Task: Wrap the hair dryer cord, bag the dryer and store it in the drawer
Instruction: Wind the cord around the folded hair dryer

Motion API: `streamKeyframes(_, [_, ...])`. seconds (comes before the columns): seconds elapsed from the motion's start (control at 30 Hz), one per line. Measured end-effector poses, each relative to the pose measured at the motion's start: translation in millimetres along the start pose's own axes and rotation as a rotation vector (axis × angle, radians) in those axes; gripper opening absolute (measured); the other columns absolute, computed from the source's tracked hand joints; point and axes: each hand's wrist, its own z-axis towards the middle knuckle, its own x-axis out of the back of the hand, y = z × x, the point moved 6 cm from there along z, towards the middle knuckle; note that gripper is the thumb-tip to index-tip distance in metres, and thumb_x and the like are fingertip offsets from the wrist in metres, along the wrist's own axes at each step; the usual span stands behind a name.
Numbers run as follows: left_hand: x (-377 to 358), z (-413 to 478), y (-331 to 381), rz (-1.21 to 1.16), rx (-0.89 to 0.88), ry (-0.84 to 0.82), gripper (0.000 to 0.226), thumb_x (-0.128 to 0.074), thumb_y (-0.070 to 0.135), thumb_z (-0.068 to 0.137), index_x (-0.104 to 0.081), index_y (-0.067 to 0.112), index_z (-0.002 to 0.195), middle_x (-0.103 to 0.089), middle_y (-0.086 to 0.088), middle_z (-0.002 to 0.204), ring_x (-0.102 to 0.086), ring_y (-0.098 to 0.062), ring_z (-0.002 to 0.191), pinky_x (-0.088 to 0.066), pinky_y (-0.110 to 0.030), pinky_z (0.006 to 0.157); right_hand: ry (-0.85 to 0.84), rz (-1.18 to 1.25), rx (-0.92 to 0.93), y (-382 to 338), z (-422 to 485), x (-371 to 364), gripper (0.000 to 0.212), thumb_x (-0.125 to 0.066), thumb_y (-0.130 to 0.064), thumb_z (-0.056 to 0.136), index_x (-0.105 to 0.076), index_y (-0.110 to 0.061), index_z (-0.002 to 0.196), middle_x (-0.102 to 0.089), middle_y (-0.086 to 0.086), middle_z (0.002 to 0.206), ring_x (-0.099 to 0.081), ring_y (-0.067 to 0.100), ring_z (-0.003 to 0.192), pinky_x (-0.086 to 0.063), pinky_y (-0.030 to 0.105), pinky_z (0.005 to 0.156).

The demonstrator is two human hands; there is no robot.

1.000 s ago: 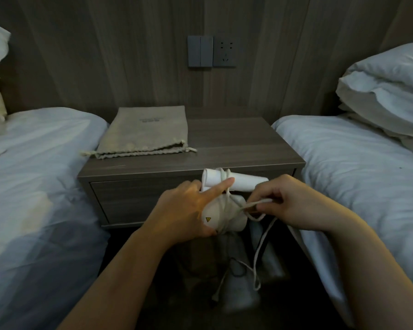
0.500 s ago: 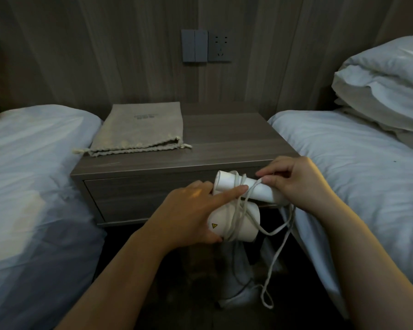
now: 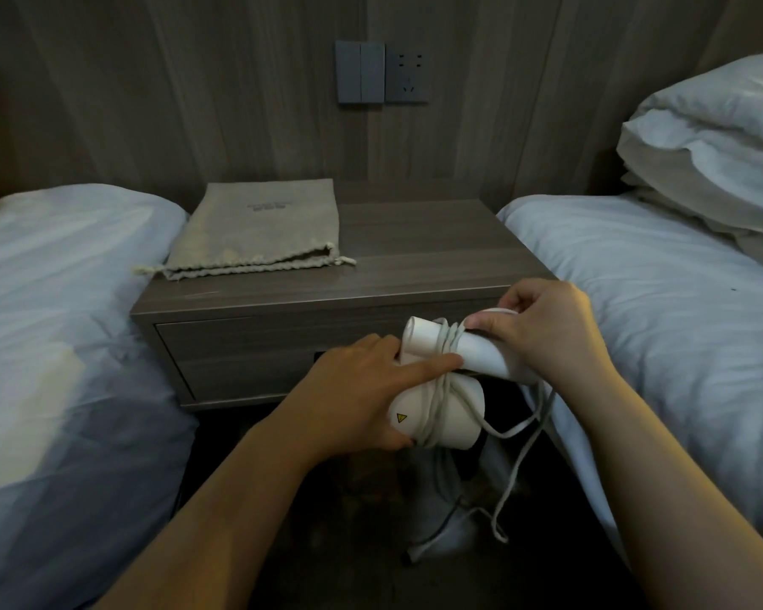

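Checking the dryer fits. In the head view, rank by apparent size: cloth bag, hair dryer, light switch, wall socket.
1. cloth bag
2. hair dryer, nearer the camera, so that gap is unsure
3. light switch and wall socket look alike

Your nightstand [image 3: 419, 261] stood between two beds, its drawer [image 3: 247, 350] closed. On its top, left side toward the back, a flat cloth bag [image 3: 261, 231] lay with its gathered mouth facing you and a drawstring end reaching the left edge. The left bed [image 3: 62, 310] carried a white cover. The right bed [image 3: 644, 292] carried stacked pillows [image 3: 714, 147]. On the dark floor [image 3: 327, 565] lay the loose end of a cord [image 3: 498, 532].
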Motion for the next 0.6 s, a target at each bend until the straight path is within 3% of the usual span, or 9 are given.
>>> streamKeyframes(0.1, [-4, -1, -4, -0.009, 0.013, -0.031, 0.093, -0.065, 0.056, 0.071, -0.004, 0.052, 0.140, -0.046, -0.001, 0.118, -0.046, -0.019, 0.104, -0.036, -0.028, 0.071, -0.147, -0.076, 0.026, 3, 1, -7, 0.036, -0.077, -0.045, 0.065, -0.066, -0.012, 0.056, -0.060, 0.003, 0.052, -0.052, 0.012, 0.053, -0.039, 0.027, 0.052])
streamKeyframes(0.2, [-8, -4, -5, -0.077, 0.016, -0.117, 0.094, -0.065, 0.059, 0.070, -0.003, 0.053, 0.140, -0.044, 0.000, 0.129, -0.045, -0.018, 0.113, -0.045, -0.033, 0.085, -0.486, 0.060, 0.080, 10, -1, -21, 0.024, -0.065, -0.021, 0.084, -0.073, -0.004, 0.069, -0.064, 0.012, 0.059, -0.050, 0.010, 0.053, -0.038, 0.019, 0.050])
streamKeyframes(0.3, [-13, -3, -2, -0.182, 0.036, -0.189, 0.096, -0.068, 0.059, 0.069, -0.001, 0.057, 0.138, -0.043, 0.003, 0.132, -0.044, -0.015, 0.116, -0.044, -0.032, 0.092, -0.654, 0.321, -0.005, 28, -2, -22, 0.027, -0.051, 0.006, 0.088, -0.074, -0.008, 0.088, -0.066, 0.004, 0.068, -0.055, 0.006, 0.060, -0.042, 0.015, 0.056])
streamKeyframes(0.37, [-15, -2, 1, -0.258, 0.056, -0.214, 0.097, -0.070, 0.057, 0.067, -0.001, 0.062, 0.134, -0.043, 0.005, 0.131, -0.043, -0.013, 0.115, -0.042, -0.030, 0.094, -0.679, 0.499, -0.089, 39, 0, -25, 0.034, -0.049, 0.012, 0.086, -0.072, -0.013, 0.091, -0.065, -0.001, 0.066, -0.056, 0.005, 0.058, -0.043, 0.015, 0.055])
streamKeyframes(0.47, [-14, -3, -2, -0.495, 0.128, -0.204, 0.096, -0.078, 0.049, 0.063, -0.007, 0.074, 0.122, -0.042, 0.014, 0.132, -0.042, -0.007, 0.116, -0.037, -0.024, 0.095, -0.633, 0.657, -0.221, 51, 3, -26, 0.021, -0.051, 0.006, 0.087, -0.065, -0.008, 0.079, -0.064, -0.003, 0.053, -0.055, 0.006, 0.048, -0.044, 0.013, 0.047])
streamKeyframes(0.57, [-15, -3, -10, -0.806, 0.195, -0.152, 0.097, -0.085, 0.035, 0.059, -0.023, 0.070, 0.125, -0.042, 0.020, 0.135, -0.047, -0.004, 0.118, -0.043, -0.030, 0.101, -0.621, 0.959, -0.438, 64, 1, -36, 0.031, -0.044, 0.005, 0.090, -0.062, -0.005, 0.067, -0.062, 0.007, 0.054, -0.058, 0.009, 0.042, -0.047, 0.016, 0.040])
streamKeyframes(0.6, [-16, -2, -11, -0.896, 0.206, -0.138, 0.098, -0.086, 0.030, 0.059, -0.026, 0.067, 0.127, -0.045, 0.019, 0.134, -0.050, -0.003, 0.117, -0.045, -0.032, 0.100, -0.627, 1.045, -0.503, 69, 0, -42, 0.025, -0.051, 0.002, 0.087, -0.064, -0.004, 0.067, -0.061, 0.010, 0.055, -0.058, 0.010, 0.041, -0.047, 0.017, 0.039])
